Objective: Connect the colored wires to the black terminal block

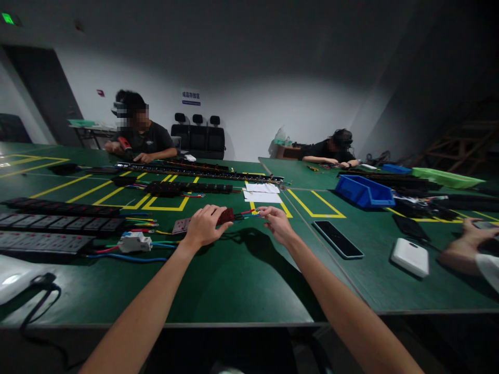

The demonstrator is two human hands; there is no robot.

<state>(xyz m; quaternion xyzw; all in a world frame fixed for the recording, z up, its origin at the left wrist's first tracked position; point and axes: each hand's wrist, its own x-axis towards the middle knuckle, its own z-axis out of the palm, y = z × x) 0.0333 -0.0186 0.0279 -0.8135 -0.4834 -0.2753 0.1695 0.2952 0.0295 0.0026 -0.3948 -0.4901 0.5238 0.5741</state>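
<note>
Left hand (205,226) is gripping red socket module (226,215) above worktop (241,275), fingers closed round it. Its wires (249,212) are running right, and right hand (277,221) is pinching their ends.

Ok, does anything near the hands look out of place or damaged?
Nothing looks spilled or broken. The left hand holds a small dark red module, the right hand pinches its coloured wires. Beside the white breaker, loose wires lie untidy on the table, nothing more.

Dark red module (226,215) half hidden by left fingers (213,211); co-worker's hand (468,238) (right edge) cut off; wall sign (191,96) unreadable.
</note>
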